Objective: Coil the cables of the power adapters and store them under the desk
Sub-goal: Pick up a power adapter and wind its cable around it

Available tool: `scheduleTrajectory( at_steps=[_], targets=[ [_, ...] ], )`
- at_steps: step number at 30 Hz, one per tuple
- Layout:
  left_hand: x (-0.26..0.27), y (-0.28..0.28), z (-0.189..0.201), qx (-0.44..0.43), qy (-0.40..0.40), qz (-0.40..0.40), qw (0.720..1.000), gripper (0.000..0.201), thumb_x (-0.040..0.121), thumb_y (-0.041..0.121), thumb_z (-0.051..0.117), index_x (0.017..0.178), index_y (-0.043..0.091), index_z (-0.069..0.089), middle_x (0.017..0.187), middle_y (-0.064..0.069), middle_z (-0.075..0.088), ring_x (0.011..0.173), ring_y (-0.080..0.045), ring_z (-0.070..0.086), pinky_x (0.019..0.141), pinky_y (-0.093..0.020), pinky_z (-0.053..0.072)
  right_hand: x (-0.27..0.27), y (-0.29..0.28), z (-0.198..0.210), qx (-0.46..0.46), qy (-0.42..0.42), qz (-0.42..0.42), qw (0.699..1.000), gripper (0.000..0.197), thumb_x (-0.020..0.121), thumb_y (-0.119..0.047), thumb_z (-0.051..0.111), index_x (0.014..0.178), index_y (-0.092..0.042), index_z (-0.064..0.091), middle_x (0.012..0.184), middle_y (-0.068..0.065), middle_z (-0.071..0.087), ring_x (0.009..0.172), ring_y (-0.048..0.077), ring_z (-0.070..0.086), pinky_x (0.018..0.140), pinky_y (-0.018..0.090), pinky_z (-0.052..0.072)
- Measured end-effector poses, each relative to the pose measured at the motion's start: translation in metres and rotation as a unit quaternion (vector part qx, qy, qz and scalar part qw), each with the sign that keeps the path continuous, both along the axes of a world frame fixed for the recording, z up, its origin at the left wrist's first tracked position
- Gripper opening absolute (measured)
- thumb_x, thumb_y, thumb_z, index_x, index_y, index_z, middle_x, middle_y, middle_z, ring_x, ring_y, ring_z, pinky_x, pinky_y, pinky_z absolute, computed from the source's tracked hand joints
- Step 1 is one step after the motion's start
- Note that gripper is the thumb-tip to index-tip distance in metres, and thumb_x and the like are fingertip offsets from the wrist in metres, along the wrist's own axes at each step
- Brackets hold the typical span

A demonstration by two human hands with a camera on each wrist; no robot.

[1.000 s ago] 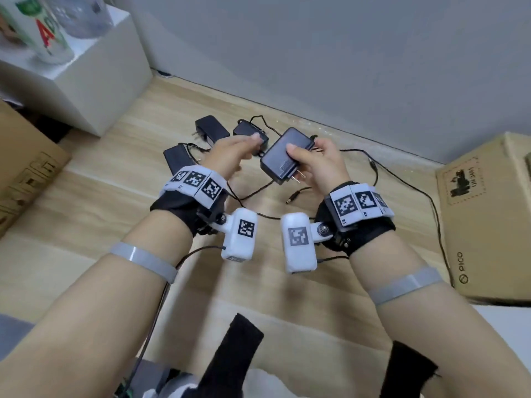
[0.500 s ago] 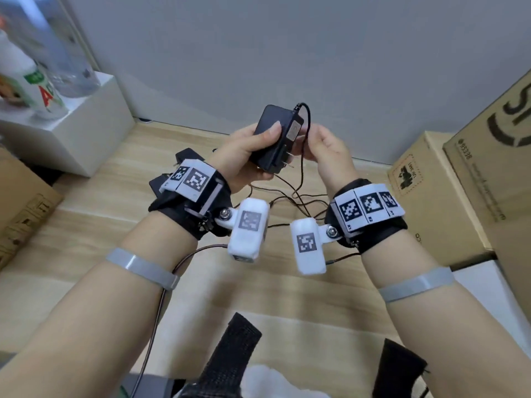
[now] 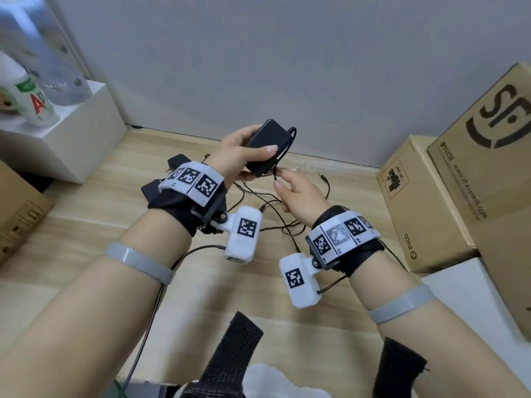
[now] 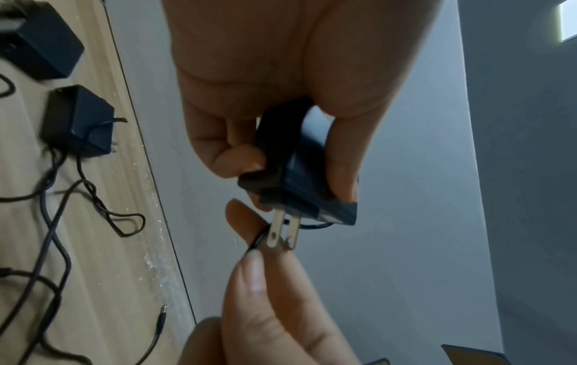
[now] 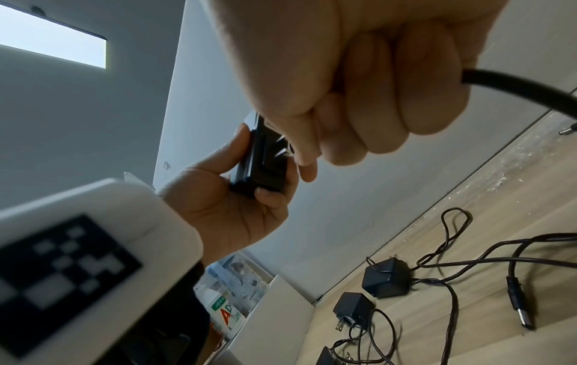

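My left hand [image 3: 244, 156] grips a black power adapter [image 3: 265, 146] lifted above the wooden floor, its two metal prongs [image 4: 282, 232] pointing down toward my right hand. The adapter's thin black cable [image 3: 287, 145] runs along its far side. My right hand [image 3: 296, 193] pinches that cable [image 4: 259, 240] just below the prongs, between thumb and forefinger. Other black adapters [image 5: 385, 277] [image 5: 353, 310] lie on the floor with tangled cables [image 3: 275, 214], partly hidden behind my left wrist in the head view.
A white box [image 3: 66, 142] with bottles stands at the left against the grey wall. Cardboard boxes [image 3: 425, 202] [image 3: 494, 173] stand at the right, another [image 3: 17, 208] at the far left. A loose barrel plug [image 3: 323, 177] lies near the wall.
The adapter has been lifted off the floor. My left hand took it over and tilted it; my right hand dropped from its body to the cable below the prongs.
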State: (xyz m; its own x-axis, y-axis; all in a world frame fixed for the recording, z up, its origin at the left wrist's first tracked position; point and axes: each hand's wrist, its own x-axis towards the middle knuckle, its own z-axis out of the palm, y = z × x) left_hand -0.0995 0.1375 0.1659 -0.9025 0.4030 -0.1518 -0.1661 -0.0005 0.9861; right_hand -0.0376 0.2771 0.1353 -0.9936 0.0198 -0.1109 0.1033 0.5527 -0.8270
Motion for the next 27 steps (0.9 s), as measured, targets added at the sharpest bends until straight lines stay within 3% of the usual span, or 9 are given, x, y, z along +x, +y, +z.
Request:
scheduleTrajectory(
  at_steps=[5, 9, 11, 13, 15, 17, 22, 25, 27],
  targets=[
    [-0.002, -0.002, 0.000, -0.028, 0.014, -0.012, 0.999, 0.045, 0.084, 0.011, 0.064, 0.124, 0.028, 0.054, 0.101, 0.007, 0.062, 0.074, -0.011, 0.060, 0.061, -0.024, 0.042, -0.001, 0.002, 0.001, 0.013, -0.009, 0.011, 1.000, 0.032, 0.097, -0.020, 0.040, 0.122, -0.025, 0.059, 0.064, -0.016, 0.043, 0.057, 0.009, 0.043, 0.059, 0.019, 0.035],
    [-0.006, -0.003, -0.003, -0.085, 0.065, -0.031, 0.994, 0.050, 0.080, 0.007, 0.068, 0.122, 0.029, 0.053, 0.099, 0.004, 0.060, 0.080, -0.012, 0.058, 0.065, -0.023, 0.047, -0.002, 0.001, 0.004, 0.025, -0.015, 0.020, 0.999, 0.026, 0.095, -0.021, 0.044, 0.107, -0.015, 0.068, 0.059, -0.014, 0.044, 0.058, 0.007, 0.041, 0.065, 0.025, 0.036],
    [-0.006, 0.001, -0.009, -0.135, 0.117, -0.044, 0.983, 0.053, 0.076, 0.003, 0.071, 0.120, 0.026, 0.054, 0.097, 0.007, 0.060, 0.086, -0.011, 0.060, 0.068, -0.019, 0.049, -0.002, -0.001, 0.009, 0.037, -0.009, 0.030, 0.999, 0.024, 0.094, -0.023, 0.049, 0.097, -0.013, 0.071, 0.049, -0.016, 0.047, 0.055, 0.000, 0.041, 0.064, 0.022, 0.034],
    [-0.007, 0.003, -0.021, -0.184, 0.148, -0.023, 0.972, 0.052, 0.069, -0.001, 0.075, 0.112, 0.022, 0.057, 0.099, 0.003, 0.061, 0.093, -0.018, 0.061, 0.078, -0.028, 0.052, -0.001, -0.003, 0.020, 0.044, 0.010, 0.039, 0.998, 0.022, 0.092, -0.025, 0.054, 0.084, -0.015, 0.072, 0.038, -0.020, 0.048, 0.047, -0.004, 0.045, 0.054, 0.014, 0.031],
    [-0.008, 0.000, -0.030, -0.194, 0.131, 0.009, 0.972, 0.048, 0.061, -0.003, 0.079, 0.095, 0.020, 0.055, 0.092, 0.000, 0.061, 0.086, -0.020, 0.061, 0.075, -0.031, 0.053, 0.001, -0.003, 0.032, 0.027, 0.042, 0.039, 0.998, 0.021, 0.089, -0.026, 0.059, 0.072, -0.018, 0.069, 0.046, -0.020, 0.055, 0.052, -0.007, 0.049, 0.056, 0.009, 0.034],
    [-0.008, -0.005, -0.035, -0.192, 0.107, -0.004, 0.976, 0.046, 0.056, -0.002, 0.084, 0.085, 0.018, 0.055, 0.081, 0.004, 0.062, 0.073, -0.012, 0.060, 0.061, -0.020, 0.051, -0.002, 0.003, 0.041, -0.005, 0.075, 0.014, 0.997, 0.018, 0.085, -0.025, 0.063, 0.070, -0.019, 0.068, 0.068, -0.006, 0.066, 0.069, 0.003, 0.056, 0.071, 0.020, 0.042],
    [0.001, -0.013, -0.023, -0.096, 0.060, -0.153, 0.982, 0.037, 0.062, -0.003, 0.079, 0.087, 0.018, 0.061, 0.064, 0.010, 0.069, 0.058, -0.002, 0.062, 0.052, -0.013, 0.046, -0.013, 0.024, 0.042, -0.009, 0.114, -0.050, 0.992, 0.013, 0.083, -0.024, 0.066, 0.070, -0.024, 0.067, 0.070, -0.012, 0.064, 0.071, 0.003, 0.058, 0.074, 0.019, 0.044],
    [0.001, -0.013, -0.017, -0.003, 0.034, -0.154, 0.988, 0.059, 0.042, 0.020, 0.090, 0.092, 0.017, 0.060, 0.072, 0.006, 0.070, 0.064, -0.008, 0.063, 0.052, -0.016, 0.048, -0.017, 0.032, 0.027, -0.026, 0.116, -0.081, 0.990, 0.020, 0.089, -0.021, 0.058, 0.071, -0.025, 0.064, 0.066, -0.014, 0.059, 0.066, 0.001, 0.051, 0.068, 0.019, 0.041],
    [0.001, -0.009, -0.014, 0.059, 0.009, -0.130, 0.990, 0.080, 0.027, 0.038, 0.093, 0.094, 0.014, 0.058, 0.073, 0.004, 0.070, 0.061, -0.009, 0.063, 0.049, -0.017, 0.048, -0.017, 0.033, 0.017, -0.041, 0.087, -0.095, 0.991, 0.022, 0.093, -0.018, 0.050, 0.076, -0.025, 0.062, 0.056, -0.016, 0.054, 0.051, -0.002, 0.045, 0.052, 0.015, 0.036]
  ],
)
